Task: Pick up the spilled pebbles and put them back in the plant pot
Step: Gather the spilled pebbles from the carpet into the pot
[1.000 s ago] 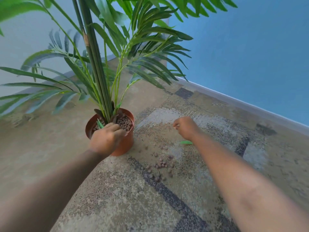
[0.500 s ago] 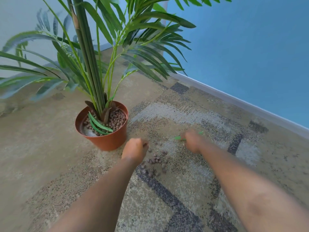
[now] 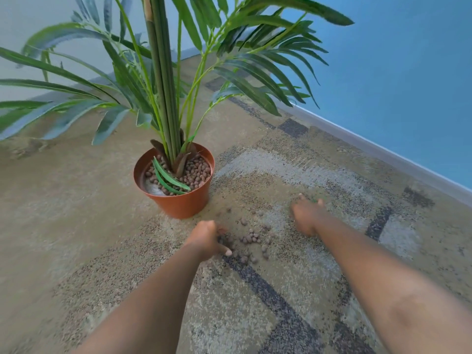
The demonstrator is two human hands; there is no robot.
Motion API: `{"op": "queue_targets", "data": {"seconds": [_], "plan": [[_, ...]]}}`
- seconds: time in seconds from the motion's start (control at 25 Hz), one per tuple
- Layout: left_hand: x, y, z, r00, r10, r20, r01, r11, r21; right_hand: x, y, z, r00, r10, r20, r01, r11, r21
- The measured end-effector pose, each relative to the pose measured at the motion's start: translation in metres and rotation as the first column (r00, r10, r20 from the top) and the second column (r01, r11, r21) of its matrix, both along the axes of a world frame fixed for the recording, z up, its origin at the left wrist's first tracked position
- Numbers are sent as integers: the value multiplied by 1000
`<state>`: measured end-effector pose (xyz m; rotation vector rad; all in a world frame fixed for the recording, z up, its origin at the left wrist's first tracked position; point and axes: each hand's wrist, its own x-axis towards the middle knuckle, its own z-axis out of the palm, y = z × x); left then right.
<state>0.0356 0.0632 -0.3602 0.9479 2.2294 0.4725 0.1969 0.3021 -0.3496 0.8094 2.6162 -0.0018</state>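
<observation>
Head view: pot was seen upright on the carpet, plant in it, pebbles filling its top. Spilled pebbles were scattered on the carpet just beside the pot, between the two hands. Left hand was placed at the pile's edge, fingers curled down onto the pebbles; grip state could not be told. Right hand was lowered near the carpet, blurred, something green at its fingertips; grip could not be told.
</observation>
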Motion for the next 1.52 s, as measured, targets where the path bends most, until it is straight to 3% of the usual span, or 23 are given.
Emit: {"op": "queue_targets", "data": {"seconds": [0.08, 0.16, 0.24, 0.32, 0.4, 0.52, 0.8, 1.08, 1.24, 1.4, 1.48, 1.52], "plan": [[-3, -5, -2, 1000, -21, 0, 21, 999, -33, -5, -1, 5, 994, -28, -103, 29, 1000, 6], [-4, -4, -2, 1000, -20, 1, 20, 999, -41, -15, -6, 12, 953, -145, -267, 104, 982, -160], [0, 1, -1, 999, -54, -1, 54, 997, -54, -27, -22, 13, 939, -209, -272, 96, 922, -376], [9, 7, 0, 994, -110, 2, 110, 992, -67, -35, -43, 5, 963, -204, -176, 90, 858, -505], [19, 12, -1, 990, -140, -11, 139, 987, -82, -37, -56, -1, 983, -161, -90, 98, 871, -481], [24, 13, -2, 988, -140, -62, 134, 987, -89, -35, -64, -5, 989, -122, -85, 68, 878, -473], [24, 7, -4, 979, -144, -142, 138, 989, -54, -52, -94, -4, 974, 179, -138, -221, 876, -428], [23, 5, -13, 972, -125, -200, 131, 991, 16, -57, -85, 2, 982, 103, -161, -169, 860, -482], [21, 6, -9, 989, -72, -130, 74, 997, 9, -55, -74, 1, 983, -18, -184, -89, 826, -556], [17, 2, -6, 998, -23, -57, 23, 1000, -4, -57, -63, 17, 927, -301, -225, 64, 717, -694], [17, 1, -6, 999, 10, -31, -10, 1000, 7, -74, -64, 37, 770, -520, -368, 121, 687, -716], [17, 1, -5, 999, 28, -19, -28, 1000, 7, -87, -68, 50, 622, -658, -424, 132, 622, -772]]}}
